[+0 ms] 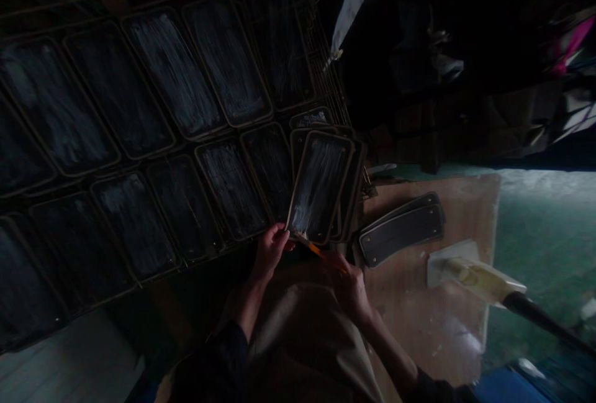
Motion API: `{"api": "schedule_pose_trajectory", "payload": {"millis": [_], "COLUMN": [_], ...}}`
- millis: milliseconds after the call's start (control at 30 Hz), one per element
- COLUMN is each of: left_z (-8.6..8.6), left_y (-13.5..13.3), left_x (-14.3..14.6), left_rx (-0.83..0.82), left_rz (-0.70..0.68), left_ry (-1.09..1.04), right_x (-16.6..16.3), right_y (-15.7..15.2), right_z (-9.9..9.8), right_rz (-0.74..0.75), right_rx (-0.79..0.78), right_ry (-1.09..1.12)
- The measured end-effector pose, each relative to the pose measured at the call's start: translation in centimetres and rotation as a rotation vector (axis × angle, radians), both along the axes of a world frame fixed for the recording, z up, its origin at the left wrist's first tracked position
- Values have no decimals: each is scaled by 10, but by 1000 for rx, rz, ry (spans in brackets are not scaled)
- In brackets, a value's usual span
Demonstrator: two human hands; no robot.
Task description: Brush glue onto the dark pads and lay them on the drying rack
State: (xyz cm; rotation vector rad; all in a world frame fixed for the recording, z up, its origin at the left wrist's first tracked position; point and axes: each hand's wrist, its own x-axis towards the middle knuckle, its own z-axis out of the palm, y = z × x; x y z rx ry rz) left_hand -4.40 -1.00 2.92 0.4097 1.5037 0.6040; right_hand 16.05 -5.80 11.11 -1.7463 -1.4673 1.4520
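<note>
My left hand (270,251) is closed on the lower left corner of a dark rectangular panel (320,182) with rounded corners and a light edge. Whitish streaks run along the panel's face. In my right hand (347,282) is a thin brush with an orange handle (315,248); its tip touches the panel near the bottom edge. Under this panel lie several similar ones (358,167), stacked askew. Dimness hides the detail of the fingers and the brush tip.
A wire rack (321,49) on the left carries rows of streaked dark panels (174,74). On a wooden board (395,316) to the right lie curved dark pieces (403,235) with small studs. A pale yellow container (488,279) with a dark handle stands beside them.
</note>
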Motion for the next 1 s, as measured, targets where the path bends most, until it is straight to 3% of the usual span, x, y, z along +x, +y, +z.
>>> {"api": "schedule_pose_trajectory", "payload": {"millis": [233, 367, 533, 633, 767, 867, 1000], "left_z": [-3, -3, 1, 0, -4, -3, 1], "left_y": [1, 0, -1, 0, 3, 8, 12], "left_x": [0, 3, 7, 6, 4, 4, 7], "left_rx": [42, 27, -3, 1, 11, 33, 30], "left_rz": [-94, -24, 38, 36, -67, -129, -100], "left_ry": [73, 55, 24, 41, 64, 81, 71], "right_x": [35, 26, 14, 19, 40, 57, 64], "right_y": [29, 20, -7, -4, 32, 74, 122], "right_z": [2, 6, 7, 10, 8, 0, -6], "right_rz": [-190, -89, 17, 53, 98, 42, -89], "right_rx": [121, 192, 99, 69, 102, 190, 369], "right_ry": [-198, -195, -200, -171, -145, -174, -274]}}
